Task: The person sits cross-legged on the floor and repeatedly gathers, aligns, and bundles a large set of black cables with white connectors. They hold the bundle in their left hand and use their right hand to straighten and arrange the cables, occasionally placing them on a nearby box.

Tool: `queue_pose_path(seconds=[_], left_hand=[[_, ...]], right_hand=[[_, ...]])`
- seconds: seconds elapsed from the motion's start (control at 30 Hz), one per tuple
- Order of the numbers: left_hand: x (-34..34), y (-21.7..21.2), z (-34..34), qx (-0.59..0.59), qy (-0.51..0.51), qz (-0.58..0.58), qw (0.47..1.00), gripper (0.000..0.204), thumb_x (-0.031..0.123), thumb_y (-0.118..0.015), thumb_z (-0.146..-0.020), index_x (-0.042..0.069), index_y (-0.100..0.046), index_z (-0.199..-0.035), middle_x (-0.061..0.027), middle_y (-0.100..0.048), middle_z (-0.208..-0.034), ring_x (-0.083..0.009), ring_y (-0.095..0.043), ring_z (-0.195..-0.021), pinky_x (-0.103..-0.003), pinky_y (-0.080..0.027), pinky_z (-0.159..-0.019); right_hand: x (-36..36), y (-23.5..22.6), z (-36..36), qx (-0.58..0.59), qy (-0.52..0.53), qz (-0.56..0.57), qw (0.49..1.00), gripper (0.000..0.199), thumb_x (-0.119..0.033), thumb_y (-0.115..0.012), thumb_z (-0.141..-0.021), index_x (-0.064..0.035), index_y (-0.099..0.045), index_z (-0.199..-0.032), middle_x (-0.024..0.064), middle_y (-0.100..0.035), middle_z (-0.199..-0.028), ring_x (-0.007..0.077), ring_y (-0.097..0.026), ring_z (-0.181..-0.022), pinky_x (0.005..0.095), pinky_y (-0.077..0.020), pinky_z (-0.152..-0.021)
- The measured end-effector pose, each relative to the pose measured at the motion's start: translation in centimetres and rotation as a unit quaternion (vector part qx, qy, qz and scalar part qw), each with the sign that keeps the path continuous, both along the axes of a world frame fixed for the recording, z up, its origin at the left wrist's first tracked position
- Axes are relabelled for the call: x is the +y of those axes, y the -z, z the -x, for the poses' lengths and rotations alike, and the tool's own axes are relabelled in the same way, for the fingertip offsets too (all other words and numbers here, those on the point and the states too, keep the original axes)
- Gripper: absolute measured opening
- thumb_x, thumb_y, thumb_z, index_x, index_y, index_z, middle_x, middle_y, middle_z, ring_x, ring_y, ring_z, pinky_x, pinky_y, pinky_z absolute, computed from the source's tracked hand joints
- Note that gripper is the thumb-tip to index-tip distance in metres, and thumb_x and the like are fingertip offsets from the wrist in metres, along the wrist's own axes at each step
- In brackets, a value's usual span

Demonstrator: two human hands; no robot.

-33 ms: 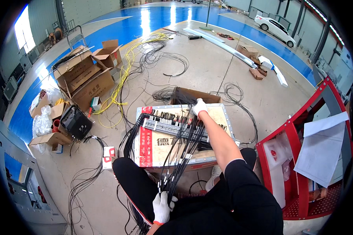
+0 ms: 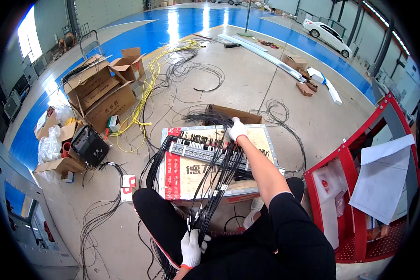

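A bundle of black wires (image 2: 215, 185) with white marker sleeves runs between my two white-gloved hands. My left hand (image 2: 190, 248), low in front of my lap, is closed around the bundle's near end. My right arm reaches forward, and my right hand (image 2: 237, 129) grips the far part of the bundle at the far edge of a wooden box (image 2: 191, 183). Beyond that hand the loose wire ends fan out to the left. Under the bundle, a long grey terminal strip (image 2: 191, 151) lies across the box top with several short black wires along it.
Behind the wooden box is an open cardboard box (image 2: 238, 113). Larger cartons (image 2: 108, 105), a black case (image 2: 91, 145) and a yellow cable (image 2: 147, 95) lie left. A red metal frame (image 2: 354, 196) holding papers (image 2: 383, 179) stands right. Black cables (image 2: 100, 212) trail over the floor.
My right hand has shifted very slightly, and the loose wire ends beyond it spread farther left. My left hand keeps its grip in nearly the same place.
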State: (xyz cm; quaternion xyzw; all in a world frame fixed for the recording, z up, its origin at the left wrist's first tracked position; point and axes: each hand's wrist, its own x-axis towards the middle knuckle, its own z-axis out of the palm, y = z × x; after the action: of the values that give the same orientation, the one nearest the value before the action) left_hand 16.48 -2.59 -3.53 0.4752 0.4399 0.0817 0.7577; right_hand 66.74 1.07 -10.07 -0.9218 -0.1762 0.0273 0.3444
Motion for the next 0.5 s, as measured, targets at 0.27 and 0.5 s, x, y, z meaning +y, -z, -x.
queue_pose_path(seconds=[0.27,0.5], left_hand=[[0.2,0.6,0.0,-0.001,0.093,0.008,0.996,0.040,0.028,-0.037,-0.104,-0.004,-0.061,-0.097,-0.0120,-0.068,-0.081,-0.0124,-0.055,-0.054,-0.027,-0.046,-0.050],[0.8,0.8,0.5,-0.054,0.140,0.034,0.988,0.014,0.016,-0.052,-0.101,0.003,-0.053,-0.106,-0.0092,-0.068,-0.084,-0.0071,-0.051,-0.055,-0.020,-0.038,-0.044]], right_hand=[[-5.6,-9.2,11.0,-0.114,-0.193,-0.191,0.956,0.028,-0.016,-0.063,-0.088,-0.0023,-0.065,-0.112,0.0185,-0.067,-0.109,0.0323,-0.065,-0.102,0.0386,-0.0513,-0.091],[-17.3,-8.8,29.0,0.439,-0.300,0.027,0.846,0.038,-0.038,-0.056,-0.099,-0.0013,-0.068,-0.098,0.0102,-0.070,-0.086,0.0159,-0.066,-0.081,0.0303,-0.0542,-0.074]])
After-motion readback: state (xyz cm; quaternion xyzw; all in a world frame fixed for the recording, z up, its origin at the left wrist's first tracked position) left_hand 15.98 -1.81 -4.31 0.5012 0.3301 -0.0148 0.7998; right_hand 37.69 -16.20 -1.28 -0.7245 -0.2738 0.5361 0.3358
